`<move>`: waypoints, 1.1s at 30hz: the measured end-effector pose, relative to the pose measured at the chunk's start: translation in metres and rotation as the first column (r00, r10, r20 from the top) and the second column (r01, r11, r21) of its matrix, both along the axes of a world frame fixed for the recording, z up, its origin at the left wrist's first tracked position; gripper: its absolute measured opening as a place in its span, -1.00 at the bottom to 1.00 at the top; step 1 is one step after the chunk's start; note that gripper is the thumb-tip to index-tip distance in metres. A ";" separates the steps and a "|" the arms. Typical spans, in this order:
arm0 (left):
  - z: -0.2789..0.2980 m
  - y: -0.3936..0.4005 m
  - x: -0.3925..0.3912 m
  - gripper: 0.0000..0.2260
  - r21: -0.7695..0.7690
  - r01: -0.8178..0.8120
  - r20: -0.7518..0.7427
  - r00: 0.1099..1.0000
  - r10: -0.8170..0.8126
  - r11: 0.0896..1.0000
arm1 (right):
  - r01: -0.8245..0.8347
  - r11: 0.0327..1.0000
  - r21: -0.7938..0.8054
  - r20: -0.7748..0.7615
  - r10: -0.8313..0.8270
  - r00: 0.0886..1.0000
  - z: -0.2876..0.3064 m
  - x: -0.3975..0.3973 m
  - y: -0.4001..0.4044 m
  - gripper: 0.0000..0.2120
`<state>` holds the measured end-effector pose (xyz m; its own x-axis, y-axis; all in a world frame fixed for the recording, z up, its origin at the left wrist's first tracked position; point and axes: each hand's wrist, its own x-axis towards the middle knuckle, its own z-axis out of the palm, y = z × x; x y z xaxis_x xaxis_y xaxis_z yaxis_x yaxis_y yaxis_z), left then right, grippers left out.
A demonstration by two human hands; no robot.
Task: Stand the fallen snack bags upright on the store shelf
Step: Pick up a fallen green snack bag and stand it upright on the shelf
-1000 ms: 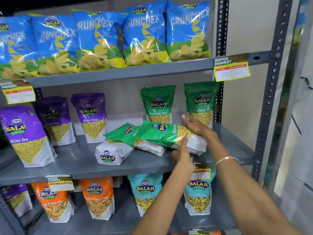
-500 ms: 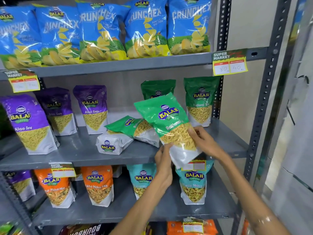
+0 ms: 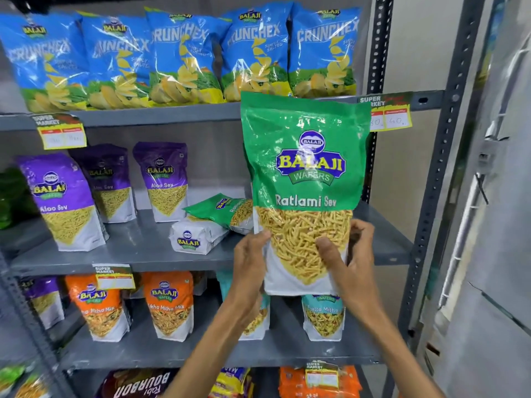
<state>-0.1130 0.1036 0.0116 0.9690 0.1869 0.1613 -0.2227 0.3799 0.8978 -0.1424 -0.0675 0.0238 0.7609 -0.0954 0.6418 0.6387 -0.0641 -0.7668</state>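
Both hands are clamped on the green Ratlami Sev bag (image 3: 304,193): my left hand (image 3: 249,264) pinches its lower left edge, my right hand (image 3: 349,258) wraps the lower right corner with the thumb across the clear window. I grip low so the heavy bottom stays under control and the flat base can meet the shelf squarely. The bag is in the air in front of the middle shelf (image 3: 138,248), label facing me, long axis vertical, sealed top up and base down (leaning a touch to the right). Two fallen bags remain beside it: another green bag (image 3: 221,209) lying tilted on a bag showing its white base (image 3: 195,237). Purple Aloo Sev bags (image 3: 165,179) stand upright further left, so mine probably belongs on the right.
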 end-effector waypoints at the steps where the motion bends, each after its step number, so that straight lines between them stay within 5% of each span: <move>1: -0.002 0.001 -0.001 -0.13 0.026 0.006 0.001 1.000 -0.006 1.000 | 0.002 1.000 -0.003 0.004 -0.002 1.000 0.002 -0.003 -0.001 -0.41; 4: 0.000 -0.003 -0.008 -0.56 0.075 0.032 0.080 0.996 -0.038 0.997 | 0.004 1.000 -0.020 -0.033 -0.004 0.999 0.003 -0.008 -0.004 -0.32; 6: -0.006 -0.006 -0.004 -0.54 0.077 0.031 0.066 0.997 -0.036 0.997 | -0.009 1.000 -0.023 -0.083 0.008 0.997 -0.003 -0.004 -0.011 -0.26; 9: -0.009 -0.018 0.005 -0.87 0.165 0.013 0.150 0.988 -0.038 0.986 | -0.059 0.998 -0.039 -0.149 0.052 0.987 -0.016 0.013 -0.029 -0.19; 16: -0.028 -0.072 0.078 -0.75 0.390 0.165 0.100 0.970 -0.220 0.906 | 0.025 0.998 -0.063 -0.232 -0.039 0.972 -0.040 0.096 -0.088 -0.35; 20: -0.036 -0.108 0.130 -0.38 0.583 0.212 0.080 0.946 -0.315 0.784 | 0.035 0.999 -0.033 -0.269 -0.043 0.962 -0.036 0.146 -0.114 -0.51; 23: -0.039 -0.122 0.174 -0.23 0.633 0.204 0.057 0.950 -0.307 0.747 | 0.019 0.999 0.025 -0.273 -0.012 0.962 -0.039 0.182 -0.128 -0.36; 27: -0.046 -0.126 0.217 -0.12 0.665 0.182 0.065 0.952 -0.299 0.725 | 0.008 1.000 0.029 -0.288 0.000 0.958 -0.045 0.223 -0.137 -0.48; 33: -0.057 -0.127 0.239 -0.19 0.652 0.213 0.081 0.935 -0.346 0.728 | 0.078 0.997 -0.010 -0.289 -0.078 0.954 -0.055 0.238 -0.133 -0.47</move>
